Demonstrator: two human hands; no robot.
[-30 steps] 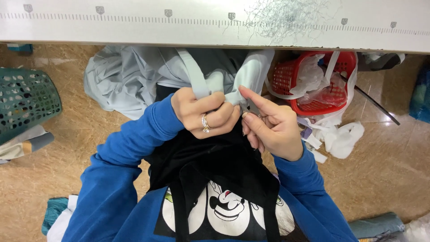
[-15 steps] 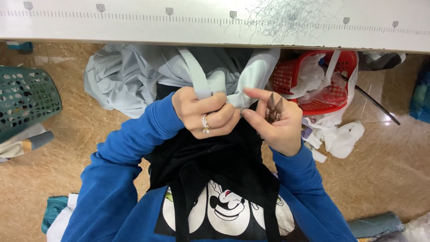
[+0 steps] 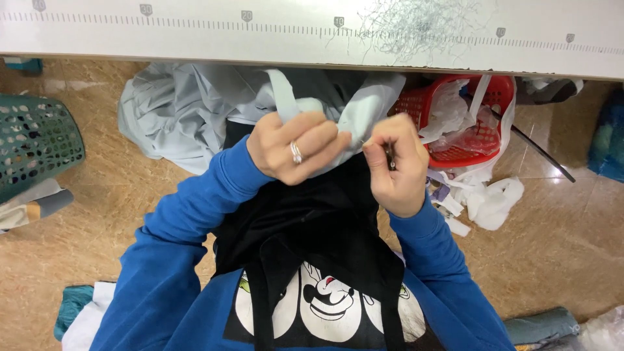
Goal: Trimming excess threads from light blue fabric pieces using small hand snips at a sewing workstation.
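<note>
Head view: left hand [image 3: 300, 146] clenched on pale grey fabric [image 3: 364, 110] at frame centre, just below the desk [image 3: 195, 39] edge; right hand [image 3: 393, 162] pinches a small dark tool [image 3: 389, 156]. Best to keep the cloth taut, tool tip near the grip. Fabric soft, creased, folded into strips

Operator's clothing and hand wear

Both arms wear long bright blue sleeves with ribbed cuffs at the wrists. The left hand [image 3: 300, 146] carries a silver ring [image 3: 296, 153] on one finger; the right hand [image 3: 394, 166] is bare. A black apron [image 3: 312, 227] with straps covers a blue sweatshirt bearing a cartoon print [image 3: 325, 302].
</note>
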